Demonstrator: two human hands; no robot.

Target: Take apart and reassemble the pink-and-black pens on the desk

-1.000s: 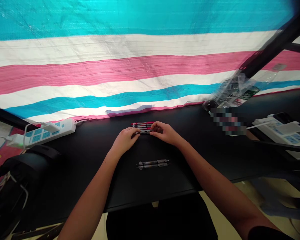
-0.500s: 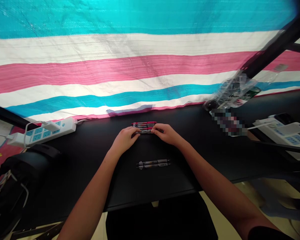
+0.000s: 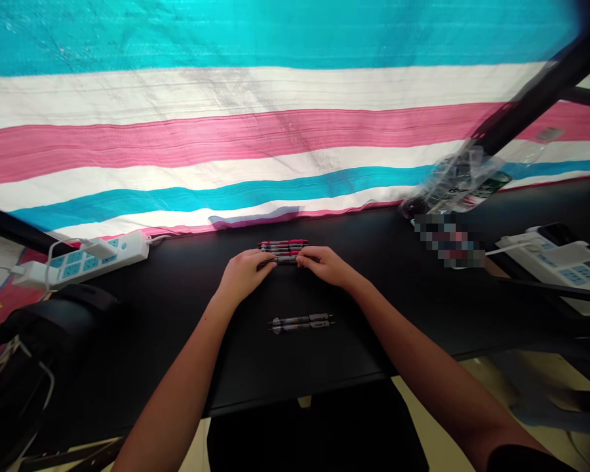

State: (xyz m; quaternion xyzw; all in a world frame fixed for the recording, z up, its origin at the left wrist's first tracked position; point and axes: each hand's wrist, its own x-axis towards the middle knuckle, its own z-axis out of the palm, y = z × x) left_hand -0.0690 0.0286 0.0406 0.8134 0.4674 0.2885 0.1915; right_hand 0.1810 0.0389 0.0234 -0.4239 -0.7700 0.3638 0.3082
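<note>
Lowered since the earlier frame, the right hand point(image 3: 324, 264) pinches the right end of a grey pen point(image 3: 286, 260), the left hand point(image 3: 243, 274) its left end. Any lettering is too small to read. Just beyond lie red-trimmed pens point(image 3: 284, 243); nearer on the black table point(image 3: 334, 357), two grey-clipped pens point(image 3: 302, 322), side by side

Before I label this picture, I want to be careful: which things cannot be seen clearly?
In the head view:
- Left end of the held grey plastic pen: behind the left hand.
- Print on two nearer grey plastic pens: too small.
- Flat item, right: covered by pixel blocks.
- Lettering inside the clear plastic bag: blurred behind folds.
- Black sleeve: cut off by bottom edge.
</note>
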